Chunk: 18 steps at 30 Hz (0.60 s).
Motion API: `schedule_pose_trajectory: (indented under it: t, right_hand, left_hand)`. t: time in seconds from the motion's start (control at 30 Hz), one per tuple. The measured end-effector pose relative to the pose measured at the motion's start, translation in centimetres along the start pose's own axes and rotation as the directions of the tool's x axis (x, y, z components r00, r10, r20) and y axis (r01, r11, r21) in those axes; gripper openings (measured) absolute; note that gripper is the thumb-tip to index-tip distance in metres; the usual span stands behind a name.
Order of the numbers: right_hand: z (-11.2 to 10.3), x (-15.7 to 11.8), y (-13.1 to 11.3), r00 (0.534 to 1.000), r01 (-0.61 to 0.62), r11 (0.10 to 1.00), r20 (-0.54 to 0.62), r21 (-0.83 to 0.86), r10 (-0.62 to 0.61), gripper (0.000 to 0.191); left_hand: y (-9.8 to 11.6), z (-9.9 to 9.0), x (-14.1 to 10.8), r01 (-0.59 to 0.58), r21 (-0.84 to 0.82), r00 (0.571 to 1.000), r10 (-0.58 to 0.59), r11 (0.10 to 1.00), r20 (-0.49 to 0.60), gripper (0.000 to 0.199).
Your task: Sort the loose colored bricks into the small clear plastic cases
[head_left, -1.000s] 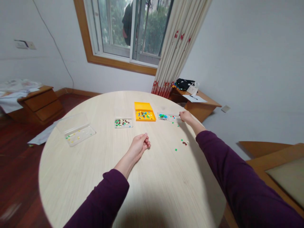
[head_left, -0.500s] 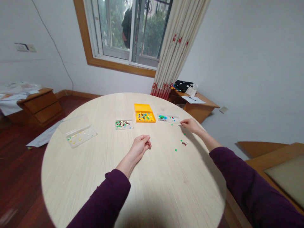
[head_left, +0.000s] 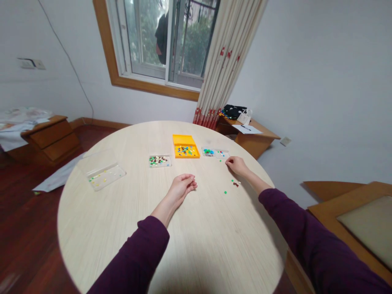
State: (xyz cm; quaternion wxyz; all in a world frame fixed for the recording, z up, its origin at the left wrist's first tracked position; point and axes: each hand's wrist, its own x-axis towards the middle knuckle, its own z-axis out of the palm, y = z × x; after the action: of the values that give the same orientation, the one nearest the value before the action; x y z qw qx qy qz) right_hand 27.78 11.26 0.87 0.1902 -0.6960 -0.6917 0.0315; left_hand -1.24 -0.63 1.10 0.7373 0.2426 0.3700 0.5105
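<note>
Near the right-hand clear box (head_left: 222,157), my right hand (head_left: 237,166) is low over the table with thumb and fingertips pinched together. Whatever those fingertips hold, if anything, is too small to make out. My left hand (head_left: 181,188) rests on the middle of the table, its fingers curled together and their contents hidden. Small loose pieces lie by my right hand: a green piece (head_left: 225,192), a brown piece (head_left: 235,184) and a few others. Beside the clear box sits its other half, holding green and blue pieces (head_left: 208,152).
A yellow box (head_left: 186,156) with its lid raised holds several mixed pieces. Left of it stands a clear box (head_left: 160,166) of green, white and brown pieces. Farther left, an open clear case (head_left: 107,183) holds a few yellow pieces. The round table (head_left: 196,245) faces a window.
My right hand has shifted slightly left and towards me, away from the clear box's corner, still pinched. My left hand stays in place. The view has moved a little.
</note>
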Motion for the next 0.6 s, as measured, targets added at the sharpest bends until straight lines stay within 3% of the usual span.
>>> schedule_pose_trajectory:
  t: [0.4, 0.6]
  right_hand:
    - [1.8, 0.0, -2.7, 0.994, 0.107, 0.994, -0.033, 0.033, -0.106, 0.017]
    - [0.6, 0.7, -2.6, 0.991, 0.104, 0.994, -0.087, 0.027, -0.101, 0.018]
  left_hand:
    - [0.1, 0.1, -0.1, 0.001, -0.020, 1.000, -0.001, 1.000, 0.004, 0.014]
    - [0.1, 0.2, 0.0, 0.013, -0.020, 1.000, -0.013, 1.000, -0.015, 0.015]
